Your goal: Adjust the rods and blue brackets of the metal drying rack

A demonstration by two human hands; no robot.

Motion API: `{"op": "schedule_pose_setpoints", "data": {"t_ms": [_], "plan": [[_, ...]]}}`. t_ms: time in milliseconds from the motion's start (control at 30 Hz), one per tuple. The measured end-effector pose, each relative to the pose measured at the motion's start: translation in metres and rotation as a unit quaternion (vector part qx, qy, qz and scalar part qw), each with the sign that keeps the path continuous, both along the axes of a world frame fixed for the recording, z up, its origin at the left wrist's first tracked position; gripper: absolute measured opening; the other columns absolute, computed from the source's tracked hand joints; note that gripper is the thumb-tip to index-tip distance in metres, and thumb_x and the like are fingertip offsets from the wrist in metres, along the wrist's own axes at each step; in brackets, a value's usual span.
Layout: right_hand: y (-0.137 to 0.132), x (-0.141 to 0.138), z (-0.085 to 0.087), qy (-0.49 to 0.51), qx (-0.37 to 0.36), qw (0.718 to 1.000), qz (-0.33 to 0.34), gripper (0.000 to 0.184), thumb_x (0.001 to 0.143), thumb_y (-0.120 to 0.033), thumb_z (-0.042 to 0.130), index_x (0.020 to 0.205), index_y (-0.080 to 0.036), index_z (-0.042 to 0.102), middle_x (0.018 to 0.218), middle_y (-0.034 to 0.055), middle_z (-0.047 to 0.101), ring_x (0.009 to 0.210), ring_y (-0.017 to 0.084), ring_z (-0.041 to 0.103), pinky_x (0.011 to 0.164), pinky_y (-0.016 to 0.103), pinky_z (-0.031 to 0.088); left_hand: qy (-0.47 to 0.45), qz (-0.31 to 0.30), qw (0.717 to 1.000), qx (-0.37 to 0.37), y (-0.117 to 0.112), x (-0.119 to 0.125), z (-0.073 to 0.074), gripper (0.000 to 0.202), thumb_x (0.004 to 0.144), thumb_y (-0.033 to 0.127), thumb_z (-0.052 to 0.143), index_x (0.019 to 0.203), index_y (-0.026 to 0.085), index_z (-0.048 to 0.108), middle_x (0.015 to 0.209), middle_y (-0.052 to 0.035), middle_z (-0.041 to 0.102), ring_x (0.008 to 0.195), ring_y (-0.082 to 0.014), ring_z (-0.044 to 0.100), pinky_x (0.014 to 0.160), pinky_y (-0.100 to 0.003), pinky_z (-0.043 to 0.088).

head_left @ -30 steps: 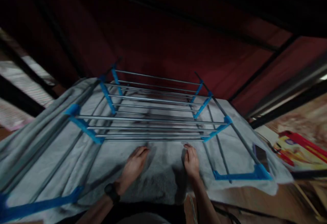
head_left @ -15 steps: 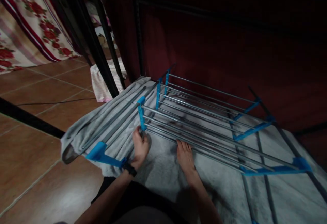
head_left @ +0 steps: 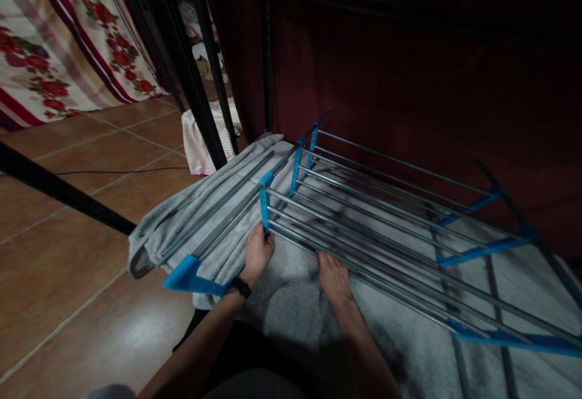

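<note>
Dark red backdrop [head_left: 386,71] at rear, grey blanket [head_left: 291,314] in front. See metal rack [head_left: 391,248] on blanket, just ahead of hands. Have left hand [head_left: 258,256] curled at lower end of blue bracket [head_left: 264,205], right hand [head_left: 333,274] with fingertips on front rod [head_left: 391,294]. Can't tell grip from touch, either side. See black watch [head_left: 242,287] on left wrist.

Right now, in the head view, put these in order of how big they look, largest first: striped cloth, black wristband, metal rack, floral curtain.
1. Metal rack, cut off at the right edge
2. Floral curtain, cut off at the left
3. Striped cloth, partly hidden
4. Black wristband
</note>
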State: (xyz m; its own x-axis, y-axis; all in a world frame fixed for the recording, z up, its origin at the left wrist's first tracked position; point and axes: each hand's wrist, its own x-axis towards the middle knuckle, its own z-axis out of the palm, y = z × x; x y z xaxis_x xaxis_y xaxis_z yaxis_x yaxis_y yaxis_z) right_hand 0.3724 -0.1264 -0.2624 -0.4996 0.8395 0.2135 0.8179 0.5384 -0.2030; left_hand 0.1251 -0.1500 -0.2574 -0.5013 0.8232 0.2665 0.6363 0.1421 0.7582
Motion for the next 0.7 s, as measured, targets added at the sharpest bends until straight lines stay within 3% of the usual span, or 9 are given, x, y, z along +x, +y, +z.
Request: {"op": "schedule_pose_setpoints", "data": {"t_ms": [167, 700], "plan": [[0.0017, 0.0007, -0.0014, -0.017, -0.01, 1.0, 0.015, 0.033, 0.102, -0.02, 0.037, 0.114, -0.023, 0.068, 0.105, 0.0106, 0.074, 0.09, 0.022, 0.069, 0.079, 0.034, 0.049, 0.04, 0.091, 0.992, -0.073, 0.0084, 0.0079, 0.0021, 0.018, 0.086, 0.018, 0.051, 0.102, 0.017, 0.06, 0.103, -0.0128, 0.069, 0.102, -0.0296, 0.064, 0.091, -0.042, 0.052], [0.0054, 0.0014, -0.0049, -0.024, -0.012, 0.999, 0.026, 0.032, 0.104, -0.023, 0.038, 0.115, -0.021, 0.068, 0.104, 0.0106, 0.075, 0.089, 0.022, 0.071, 0.076, 0.032, 0.049, 0.069, 0.104, 0.989, -0.083, 0.0102, 0.0074, -0.0007, 0.014, 0.086, 0.015, 0.049, 0.095, 0.017, 0.058, 0.097, -0.0139, 0.067, 0.097, -0.029, 0.064, 0.088, -0.041, 0.051]]}}
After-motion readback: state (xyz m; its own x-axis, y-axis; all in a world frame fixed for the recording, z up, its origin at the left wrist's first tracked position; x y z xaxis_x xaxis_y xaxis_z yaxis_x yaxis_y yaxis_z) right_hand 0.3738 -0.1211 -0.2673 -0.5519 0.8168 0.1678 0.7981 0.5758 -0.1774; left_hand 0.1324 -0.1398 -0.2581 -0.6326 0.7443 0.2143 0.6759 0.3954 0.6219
